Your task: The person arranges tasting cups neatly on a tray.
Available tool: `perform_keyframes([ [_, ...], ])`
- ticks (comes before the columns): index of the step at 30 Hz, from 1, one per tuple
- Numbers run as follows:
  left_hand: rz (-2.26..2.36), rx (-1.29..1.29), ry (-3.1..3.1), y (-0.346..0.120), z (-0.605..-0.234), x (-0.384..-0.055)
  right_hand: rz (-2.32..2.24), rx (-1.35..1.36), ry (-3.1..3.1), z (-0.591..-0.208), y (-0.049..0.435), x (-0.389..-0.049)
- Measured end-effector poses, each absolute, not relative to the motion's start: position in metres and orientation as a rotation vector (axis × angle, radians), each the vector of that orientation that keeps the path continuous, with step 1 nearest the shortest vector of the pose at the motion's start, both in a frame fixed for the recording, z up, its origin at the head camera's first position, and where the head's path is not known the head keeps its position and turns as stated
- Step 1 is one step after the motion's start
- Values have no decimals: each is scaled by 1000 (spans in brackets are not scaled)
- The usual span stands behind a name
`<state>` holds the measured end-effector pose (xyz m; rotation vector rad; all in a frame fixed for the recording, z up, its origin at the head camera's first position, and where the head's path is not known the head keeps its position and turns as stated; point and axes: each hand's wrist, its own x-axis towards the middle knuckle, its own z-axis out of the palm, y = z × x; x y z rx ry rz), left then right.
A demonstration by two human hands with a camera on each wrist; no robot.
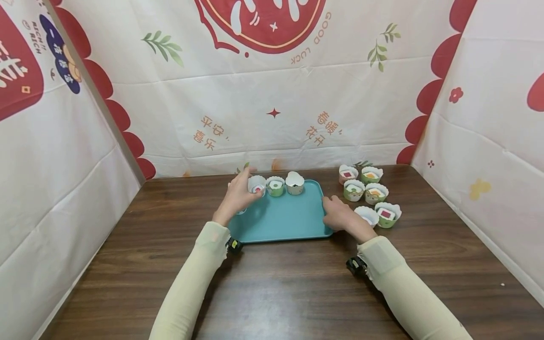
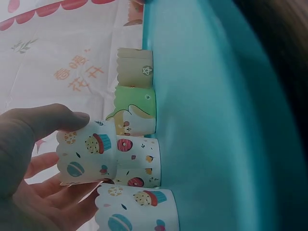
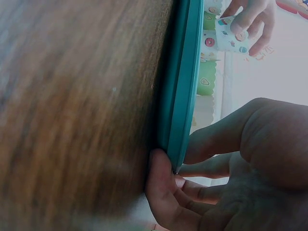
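My left hand (image 1: 239,192) is over the far left part of a teal tray (image 1: 284,219). Its thumb and fingers pinch a white paper baking cup (image 2: 86,156) printed with cupcakes and macarons. Behind that one, a similar white cup (image 2: 139,161) stands on the tray in a row with a green cup (image 1: 275,187) and a beige cup (image 1: 294,183). Another cupcake-printed cup (image 2: 137,207) is close below my left fingers, mostly covered by the hand in the head view. My right hand (image 1: 340,215) grips the tray's right rim between thumb and fingers.
Right of the tray, several paper cups (image 1: 376,193) stand in a cluster, most with small white pieces bearing coloured marks inside. A white cup (image 1: 367,215) sits close by my right wrist. Printed cloth walls (image 1: 255,99) enclose the brown wooden table (image 1: 272,293).
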<state>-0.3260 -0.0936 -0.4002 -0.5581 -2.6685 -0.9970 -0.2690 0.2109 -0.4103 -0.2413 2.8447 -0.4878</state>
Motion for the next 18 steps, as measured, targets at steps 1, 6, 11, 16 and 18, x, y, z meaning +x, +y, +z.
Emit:
perform_keyframes([
  [1, -989, -567, -2662, -93, -400, -326, -489, -240, 2844, -410, 211, -269],
  [6, -957, -576, -2659, -94, -401, -324, -493, -246, 2844, -411, 210, -268],
  [11, -956, -572, -2679, -96, -400, -322, -482, -248, 2848, -410, 210, -269],
  [16, -909, -584, -2678, -94, -399, -321, -475, -258, 2855, -411, 211, -269],
  [18, -887, -590, -2674, -93, -399, -320, -476, -259, 2856, -411, 212, -269],
])
